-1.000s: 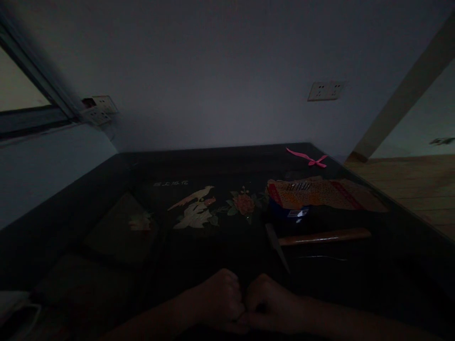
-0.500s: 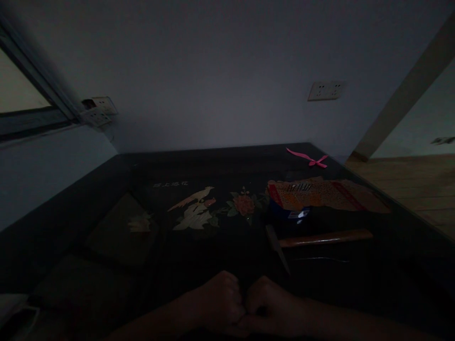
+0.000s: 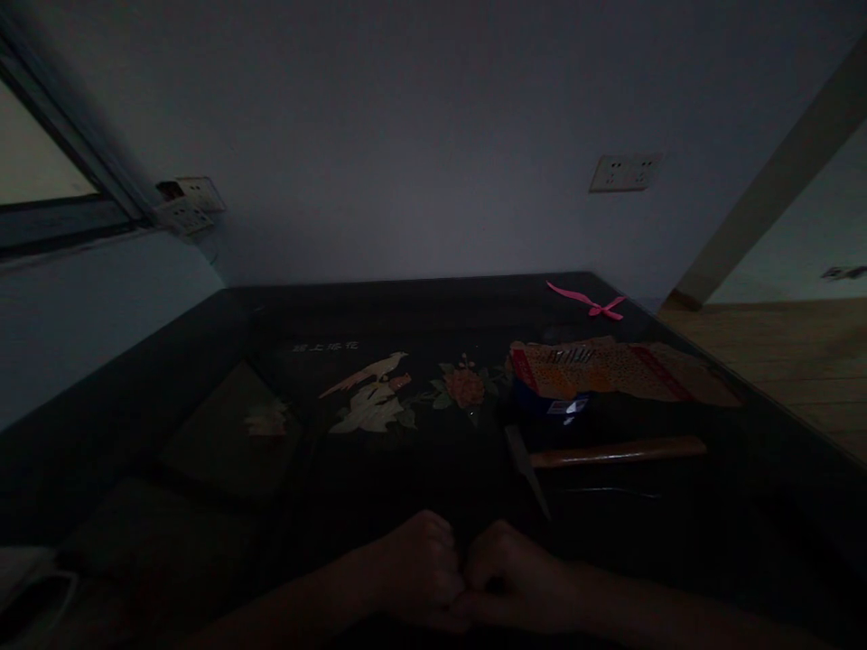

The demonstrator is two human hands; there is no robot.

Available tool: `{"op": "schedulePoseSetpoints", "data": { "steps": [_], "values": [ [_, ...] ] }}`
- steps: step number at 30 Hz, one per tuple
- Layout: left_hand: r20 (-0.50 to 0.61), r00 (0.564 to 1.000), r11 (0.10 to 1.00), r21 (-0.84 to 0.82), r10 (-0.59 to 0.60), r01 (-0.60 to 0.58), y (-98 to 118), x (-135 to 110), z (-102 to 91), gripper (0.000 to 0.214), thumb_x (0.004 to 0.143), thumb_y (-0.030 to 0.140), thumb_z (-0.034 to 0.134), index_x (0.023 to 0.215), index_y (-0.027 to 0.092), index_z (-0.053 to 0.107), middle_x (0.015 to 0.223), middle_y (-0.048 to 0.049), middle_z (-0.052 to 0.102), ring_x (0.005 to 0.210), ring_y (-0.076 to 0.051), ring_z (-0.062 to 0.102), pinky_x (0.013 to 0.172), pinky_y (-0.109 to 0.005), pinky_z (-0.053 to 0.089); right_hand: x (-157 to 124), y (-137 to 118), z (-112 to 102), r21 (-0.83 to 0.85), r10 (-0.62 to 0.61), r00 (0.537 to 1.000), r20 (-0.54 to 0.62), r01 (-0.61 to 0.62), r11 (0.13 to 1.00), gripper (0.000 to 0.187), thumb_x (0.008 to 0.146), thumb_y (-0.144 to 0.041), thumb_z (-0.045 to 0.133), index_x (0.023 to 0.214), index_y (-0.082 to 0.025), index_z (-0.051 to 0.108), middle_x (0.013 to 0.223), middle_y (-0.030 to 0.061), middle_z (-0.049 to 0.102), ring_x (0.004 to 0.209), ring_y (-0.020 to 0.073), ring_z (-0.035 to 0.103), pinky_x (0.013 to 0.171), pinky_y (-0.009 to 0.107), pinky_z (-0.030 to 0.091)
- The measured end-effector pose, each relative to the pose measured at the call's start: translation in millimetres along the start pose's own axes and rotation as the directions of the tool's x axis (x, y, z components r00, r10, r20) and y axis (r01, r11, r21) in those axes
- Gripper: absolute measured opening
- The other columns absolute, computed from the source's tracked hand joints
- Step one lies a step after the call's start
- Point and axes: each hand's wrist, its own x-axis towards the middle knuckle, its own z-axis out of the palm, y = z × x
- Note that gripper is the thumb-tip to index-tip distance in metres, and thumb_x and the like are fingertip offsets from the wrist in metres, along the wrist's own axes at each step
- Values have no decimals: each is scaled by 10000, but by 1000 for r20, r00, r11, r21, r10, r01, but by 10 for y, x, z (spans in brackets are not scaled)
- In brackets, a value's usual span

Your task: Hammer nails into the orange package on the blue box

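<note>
In dim light at the bottom of the head view, my left hand [image 3: 424, 569] is closed, knuckles up. My right hand [image 3: 511, 578] is closed too, its thumb side turned toward the left, and the two hands touch. Whatever lies between the fingers, if anything, is too dark to make out. A hammer [image 3: 610, 454] with a wooden handle and a long, narrow dark head rests on the dark table [image 3: 399, 311], ahead and right of my right hand. Just nearer than its handle lies a thin piece of wire [image 3: 613, 491].
Beyond the hammer sits a blue container [image 3: 552, 408] partly under a patterned red and orange sheet [image 3: 623, 372], with several nail-like pieces [image 3: 573, 356] on it. A pink ribbon [image 3: 596, 307] lies at the far right corner. A white object [image 3: 31, 578] is at lower left.
The view has shifted very slightly. My hands stay closed and together, a touch higher in the picture; nothing on the table has visibly moved.
</note>
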Motion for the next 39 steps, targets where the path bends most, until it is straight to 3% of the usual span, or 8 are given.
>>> {"op": "schedulePoseSetpoints", "data": {
  "steps": [5, 20, 29, 39],
  "values": [
    [-1, 1000, 1000, 12, -1, 1, 5, -2, 4, 409, 797, 463, 652, 533, 191, 500, 455, 36, 537, 447, -113, 490, 465, -303, 315, 6, -12, -10, 7, -3, 1000, 6, 3, 1000, 399, 823, -238, 644, 476, -154, 465, 471, -93, 364, 396, 40, 351, 414, 182, 246],
    [-49, 999, 1000, 8, 16, -16, -1, -2, 8, 417, 718, 480, 722, 502, 189, 515, 433, 39, 540, 426, -116, 485, 447, -297, 287, 3, -31, -12, -4, -18, 1000, -10, 18, 1000, 399, 826, -236, 637, 474, -150, 469, 475, -91, 360, 397, 38, 341, 414, 179, 245],
    [-11, 1000, 1000, 3, 8, -8, 13, 26, -64, 418, 765, 472, 689, 507, 188, 523, 428, 26, 543, 438, -121, 509, 473, -284, 330, 3, -12, -3, -16, -23, 1000, -2, 23, 1000, 387, 836, -258, 627, 488, -150, 497, 490, -82, 398, 414, 49, 385, 426, 185, 263],
    [-24, 1000, 1000, -3, 13, -13, -6, 4, -16, 434, 809, 474, 644, 514, 186, 508, 424, 18, 524, 434, -117, 505, 458, -288, 322, -4, 6, -9, -34, -11, 1000, 13, 11, 999, 412, 856, -309, 619, 494, -149, 503, 490, -80, 398, 418, 53, 390, 430, 187, 275]
  ]
}}
